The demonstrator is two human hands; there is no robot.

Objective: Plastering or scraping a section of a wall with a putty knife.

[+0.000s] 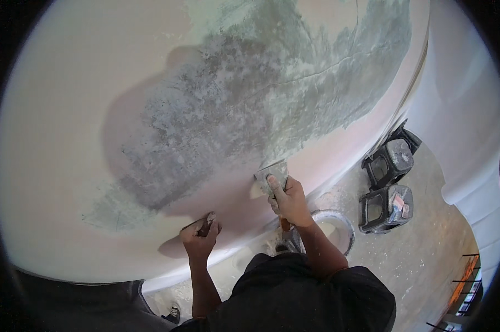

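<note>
In front of me is a large pale pinkish curved wall (pixel 67 166), coated across its middle with a broad grey-green patch of filler (pixel 316 83). My right hand (pixel 288 202) is wrapped round a putty knife (pixel 274 170), whose orange-brown handle end shows below the fist. Its wide, smeared blade lies at the patch's lower edge, apparently touching the wall. Lower left, close to the wall, my left hand (pixel 200 238) is closed round a dark brown handle (pixel 207 223). A thin flat edge shows beside it, but the tool's kind is unclear. Shadows fall over the patch's left part.
A round white-rimmed bucket (pixel 346 224) stands on the floor beside my right forearm. To the right are two black stools, the farther stool (pixel 396 157) dusty and the nearer stool (pixel 374 213) bearing small pieces. White sheeting (pixel 471 110) hangs beyond; the floor (pixel 393 271) is speckled white.
</note>
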